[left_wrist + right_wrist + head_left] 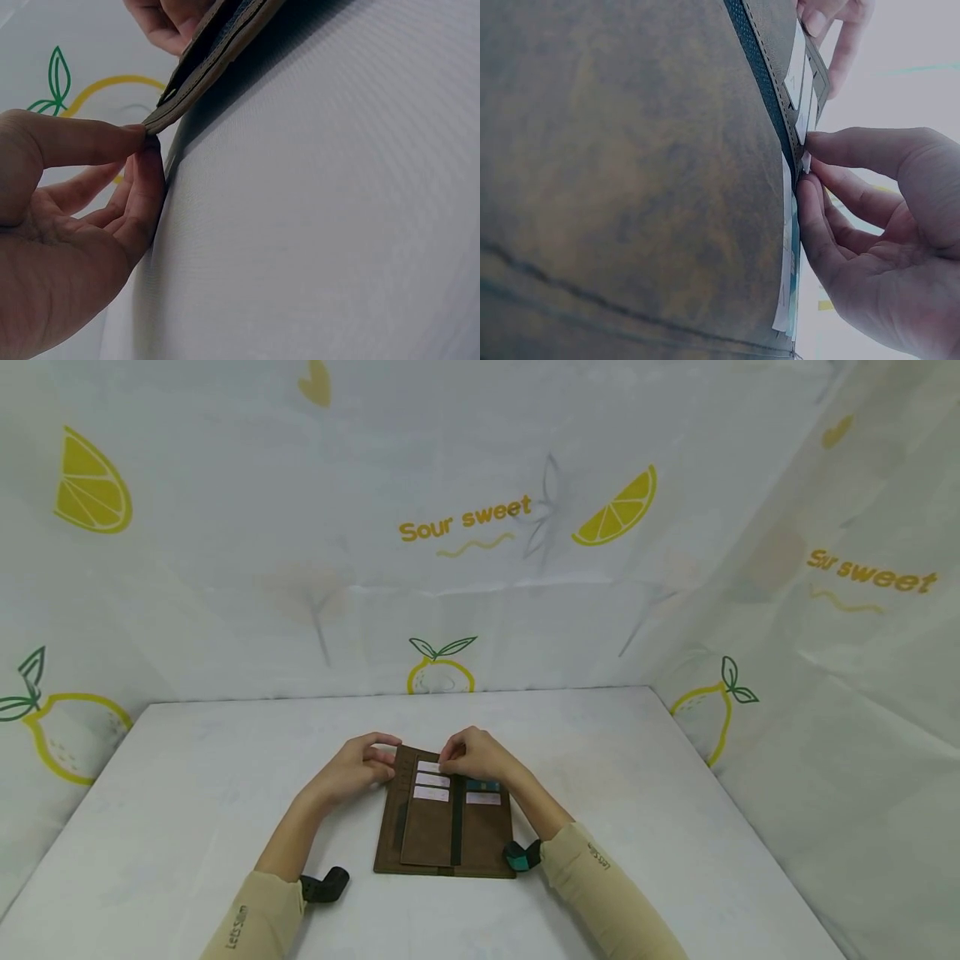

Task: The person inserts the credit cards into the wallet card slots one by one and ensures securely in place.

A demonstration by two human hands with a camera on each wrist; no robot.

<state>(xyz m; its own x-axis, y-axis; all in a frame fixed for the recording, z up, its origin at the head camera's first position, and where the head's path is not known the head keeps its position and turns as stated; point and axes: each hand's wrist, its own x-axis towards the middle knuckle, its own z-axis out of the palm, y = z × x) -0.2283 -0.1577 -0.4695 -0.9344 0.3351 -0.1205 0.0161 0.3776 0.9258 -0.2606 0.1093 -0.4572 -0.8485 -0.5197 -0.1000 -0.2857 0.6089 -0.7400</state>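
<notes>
A brown long wallet (pixel 427 835) lies open on the white table, with white cards (pixel 431 793) stepped in its left slots and a blue card (pixel 482 785) above a pale card (pixel 483 798) on the right. My left hand (pixel 352 772) pinches the wallet's upper left edge between thumb and fingers; in the left wrist view that edge (pixel 214 71) is lifted off the surface. Over the top of the wallet, my right hand (pixel 480 756) pinches the uppermost white card (pixel 427 767) in the left column. Its white corner (pixel 806 162) shows between thumb and fingers in the right wrist view.
The white table (pixel 225 793) extends around the wallet on all sides. A white lemon-print cloth (pixel 480 610) hangs behind and along the right side. A black wrist device (pixel 326 885) is strapped at the left sleeve and another (pixel 520 857) at the right, close to the wallet's edge.
</notes>
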